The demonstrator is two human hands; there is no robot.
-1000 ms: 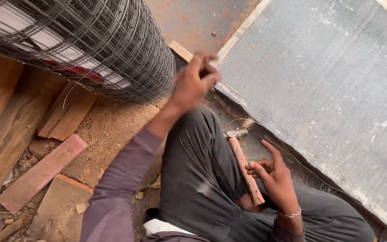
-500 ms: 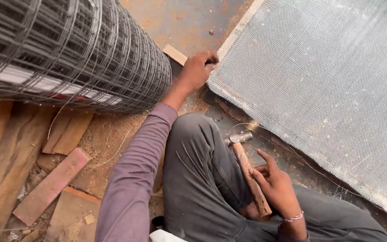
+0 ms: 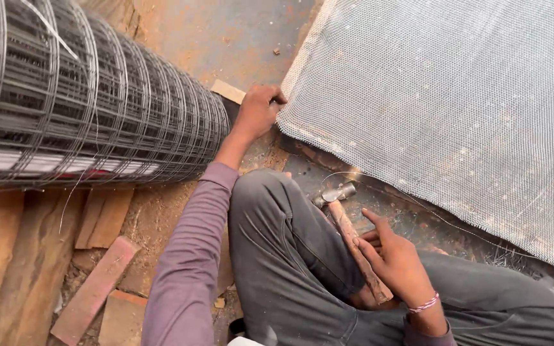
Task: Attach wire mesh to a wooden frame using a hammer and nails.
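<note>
Fingers of the left hand (image 3: 258,110) pinch the fine mesh sheet's (image 3: 456,109) nine-o'clock edge; the right hand (image 3: 397,261), fingers loosely spread, rests on the hammer (image 3: 354,240).

Wire-grid roll (image 3: 91,102), scattered wood offcuts (image 3: 94,288)

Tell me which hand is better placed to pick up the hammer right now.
Right. The right hand already rests on the hammer's wooden handle, fingers loosely spread along it beside the knee. The left hand is stretched out at the corner of the fine mesh sheet, well away from the hammer.
</note>
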